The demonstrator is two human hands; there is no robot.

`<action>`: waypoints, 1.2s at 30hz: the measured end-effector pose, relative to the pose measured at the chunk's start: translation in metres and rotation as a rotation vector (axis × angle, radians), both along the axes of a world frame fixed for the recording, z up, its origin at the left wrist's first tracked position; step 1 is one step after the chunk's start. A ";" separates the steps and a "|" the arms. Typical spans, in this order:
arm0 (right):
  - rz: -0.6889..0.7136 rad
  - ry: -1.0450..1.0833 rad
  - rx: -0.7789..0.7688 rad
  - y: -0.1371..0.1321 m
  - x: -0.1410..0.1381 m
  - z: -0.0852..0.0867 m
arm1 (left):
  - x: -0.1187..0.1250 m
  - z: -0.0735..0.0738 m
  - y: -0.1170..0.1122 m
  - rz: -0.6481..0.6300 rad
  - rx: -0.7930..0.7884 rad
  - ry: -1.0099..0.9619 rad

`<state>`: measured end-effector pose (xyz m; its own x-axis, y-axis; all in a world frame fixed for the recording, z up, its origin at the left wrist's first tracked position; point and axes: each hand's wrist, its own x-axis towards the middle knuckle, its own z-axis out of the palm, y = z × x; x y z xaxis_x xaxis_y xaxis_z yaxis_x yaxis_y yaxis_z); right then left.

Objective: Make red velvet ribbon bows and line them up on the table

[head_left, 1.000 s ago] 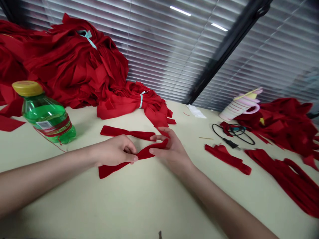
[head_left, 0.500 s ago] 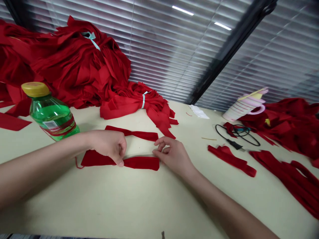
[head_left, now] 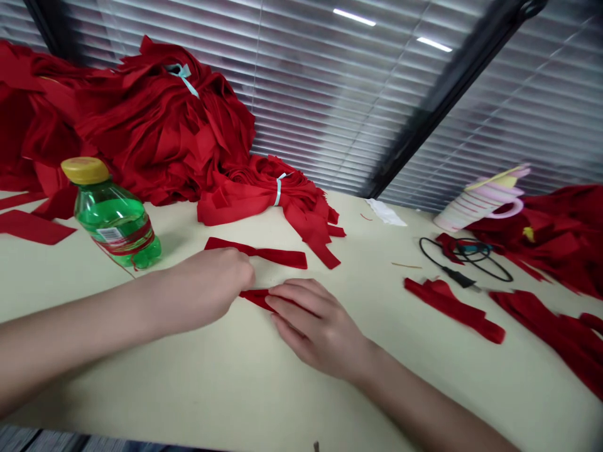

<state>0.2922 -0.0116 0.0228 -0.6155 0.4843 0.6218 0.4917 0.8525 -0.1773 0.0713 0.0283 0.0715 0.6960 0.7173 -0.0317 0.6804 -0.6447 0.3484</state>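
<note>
A red fabric strip (head_left: 255,298) spans the short gap between my two hands. My left hand (head_left: 210,289) is closed at its left part, with the fingertips mostly hidden behind the knuckles. Over the right end, my right hand (head_left: 315,323) has its thumb and fingers closed round the cloth, covering most of it. A second red strip (head_left: 280,256), narrowed toward its middle, lies flat on the table just beyond my hands. To the left of that strip stands a green bottle (head_left: 117,220) with a yellow cap and red thread wound round it.
Red fabric heaps (head_left: 160,125) and a smaller tied bundle (head_left: 273,188) lie along the window blinds. On the right are a pink-striped mug (head_left: 471,204), a black cable (head_left: 455,274), a folded red piece (head_left: 452,309) and more red cloth (head_left: 551,333). The pale table's front edge is near me.
My right hand has closed over the strip's right end, which it was only beside before. My left hand has shifted slightly right and covers the strip's left part. The view has shifted slightly.
</note>
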 end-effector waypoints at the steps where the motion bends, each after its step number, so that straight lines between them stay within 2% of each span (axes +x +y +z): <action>1: -0.004 -0.003 -0.010 0.000 -0.002 -0.003 | 0.001 -0.004 -0.003 -0.006 0.027 0.035; 7: 0.016 -0.124 -0.065 0.009 -0.010 -0.010 | -0.005 -0.020 -0.011 -0.071 0.075 0.182; 10: 0.019 -0.182 -0.125 0.017 -0.007 -0.007 | -0.017 -0.028 -0.015 -0.158 0.159 0.098; 12: 0.009 -0.216 -0.127 0.020 -0.004 -0.005 | -0.027 -0.036 -0.021 -0.219 0.300 0.007; 15: -0.015 -0.270 -0.117 0.019 -0.002 -0.002 | -0.036 -0.050 -0.032 -0.195 0.497 -0.020; 18: -0.066 -0.259 -0.120 0.015 -0.008 0.000 | -0.038 -0.064 -0.041 -0.143 0.540 0.075; 20: -0.078 -0.228 -0.110 0.014 -0.013 0.001 | -0.038 -0.069 -0.043 -0.146 0.543 0.068; 23: -0.049 -0.198 -0.169 0.019 -0.019 0.002 | -0.041 -0.069 -0.041 -0.156 0.505 0.016; 25: -0.035 -0.161 -0.291 0.026 -0.020 0.002 | -0.042 -0.064 -0.037 -0.139 0.446 -0.023; 30: -0.049 -0.071 -0.577 0.040 -0.020 0.000 | -0.031 -0.043 -0.012 -0.110 0.164 -0.113; 33: -0.081 -0.008 -0.589 0.042 -0.021 -0.004 | -0.019 -0.036 0.005 -0.095 0.030 -0.129; 36: -0.104 0.019 -0.549 0.042 -0.023 -0.006 | -0.012 -0.036 0.013 -0.104 0.024 -0.133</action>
<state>0.2691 0.0302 0.0164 -0.5384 0.7976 0.2721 0.5604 0.5800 -0.5913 0.0596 0.0410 0.0351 0.7637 0.6403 0.0823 0.5581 -0.7189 0.4145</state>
